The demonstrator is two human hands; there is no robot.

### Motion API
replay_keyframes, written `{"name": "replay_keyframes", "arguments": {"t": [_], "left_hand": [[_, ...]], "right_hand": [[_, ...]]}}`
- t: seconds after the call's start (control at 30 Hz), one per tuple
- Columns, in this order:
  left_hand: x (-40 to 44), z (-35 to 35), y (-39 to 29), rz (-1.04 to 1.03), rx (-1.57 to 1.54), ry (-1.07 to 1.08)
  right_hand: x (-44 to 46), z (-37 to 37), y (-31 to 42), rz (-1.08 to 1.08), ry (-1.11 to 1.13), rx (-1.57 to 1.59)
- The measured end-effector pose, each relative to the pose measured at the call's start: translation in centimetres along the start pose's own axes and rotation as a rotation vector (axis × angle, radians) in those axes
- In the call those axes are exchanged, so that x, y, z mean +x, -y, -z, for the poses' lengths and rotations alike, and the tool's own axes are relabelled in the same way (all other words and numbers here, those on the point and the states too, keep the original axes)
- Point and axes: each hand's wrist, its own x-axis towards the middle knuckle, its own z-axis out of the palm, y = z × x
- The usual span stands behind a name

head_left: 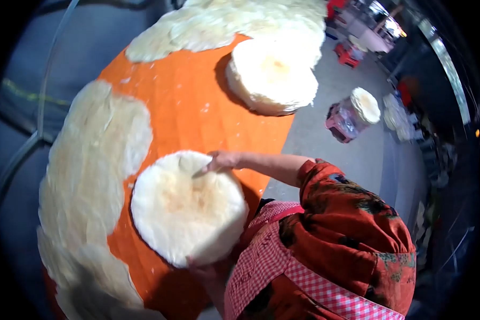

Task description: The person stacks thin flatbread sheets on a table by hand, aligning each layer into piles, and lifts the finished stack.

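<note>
Round, with no long axis, the pale stack (189, 208) lay on the orange cloth (192, 106) between the right hand (222, 160), fingers over its rim at one o'clock, and the left hand (202, 272), at six. Whether either pinched it, I couldn't tell.

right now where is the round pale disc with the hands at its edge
In the head view, the round pale disc shows left of centre over the orange surface, between the right hand and left hand.

Grey floor (360, 168); orange-topped table (192, 112); red stool (347, 56) farther off (bright light (394, 26) beyond).
</note>
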Motion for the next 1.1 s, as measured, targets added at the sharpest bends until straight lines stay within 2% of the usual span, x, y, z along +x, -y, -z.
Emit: {"name": "replay_keyframes", "arguments": {"t": [0.03,0.13,0.17,0.2,0.23,0.27,0.3,0.37,0.43,0.47,0.5,0.53,0.57,0.6,0.63,0.67,0.77,0.87,0.9,0.93,1.0,1.03,1.1], "left_hand": [[0.4,0.5,1.2,-0.191,0.005,0.0],[0.8,0.9,2.4,-0.198,0.123,0.118],[1.5,0.9,1.6,-0.159,0.114,0.146],[2.4,0.9,0.8,-0.074,0.063,0.203],[3.7,0.6,-0.7,0.131,-0.155,0.262],[5.1,0.7,-2.7,0.456,-0.53,0.276],[6.6,0.9,-5.1,0.667,-0.794,0.259],[10.1,0.3,-10.3,0.81,-1.036,0.244],[14.0,-1.9,-14.9,0.739,-1.138,0.227],[16.1,-3.7,-20.1,0.638,-0.973,0.149],[18.8,-6.6,-23.7,0.602,-0.967,0.059],[21.3,-9.1,-23.8,0.565,-0.977,0.065],[23.7,-11.2,-27.1,0.41,-0.98,0.154],[26.2,-13.7,-29.9,0.382,-1.009,0.165],[28.3,-16.1,-33.3,0.493,-1.044,0.156],[29.8,-18.4,-37.3,0.489,-1.03,0.158],[34.2,-25.6,-41.1,0.453,-1.118,0.35],[35.7,-33.3,-41.7,0.484,-1.189,0.493],[35.3,-35.6,-41.4,0.531,-1.156,0.48],[35.1,-38.3,-39.7,0.562,-1.147,0.497],[33.2,-42.5,-37.2,0.618,-1.083,0.534],[32.8,-43.1,-36.3,0.633,-1.078,0.515],[32.7,-43.5,-36.2,0.651,-1.071,0.483]], "right_hand": [[-0.5,-0.3,-0.2,0.033,-0.022,0.037],[-1.0,-0.6,0.3,0.074,0.064,0.06],[-1.4,-0.9,0.5,0.082,0.014,0.013],[-2.0,-1.1,0.9,0.071,-0.068,-0.132],[-2.3,-0.9,0.5,0.167,-0.069,-0.107],[-2.5,-0.5,0.1,0.263,-0.071,-0.08],[-2.2,0.3,-0.5,0.394,-0.084,-0.097],[-5.7,3.6,3.1,0.421,-0.137,-0.121],[-10.7,8.2,8.0,0.47,-0.194,-0.15],[-13.0,11.4,9.8,0.509,-0.236,-0.166],[-14.0,14.9,10.7,0.578,-0.315,-0.135],[-15.0,18.4,11.5,0.644,-0.39,-0.108],[-16.6,22.0,12.8,0.694,-0.398,-0.074],[-18.5,25.4,14.1,0.737,-0.411,-0.04],[-20.2,28.8,15.1,0.769,-0.424,0.005],[-21.9,31.9,16.1,0.799,-0.434,0.047],[-25.5,39.9,17.5,0.736,-0.463,0.177],[-24.4,47.1,14.9,0.72,-0.446,0.316],[-22.9,49.3,12.5,0.627,-0.499,0.279],[-21.6,51.2,9.9,0.54,-0.552,0.238],[-19.8,52.8,4.9,0.373,-0.716,-0.097],[-17.8,53.5,2.3,0.381,-0.739,0.067],[-17.1,54.3,1.9,0.411,-0.671,0.213]]}}
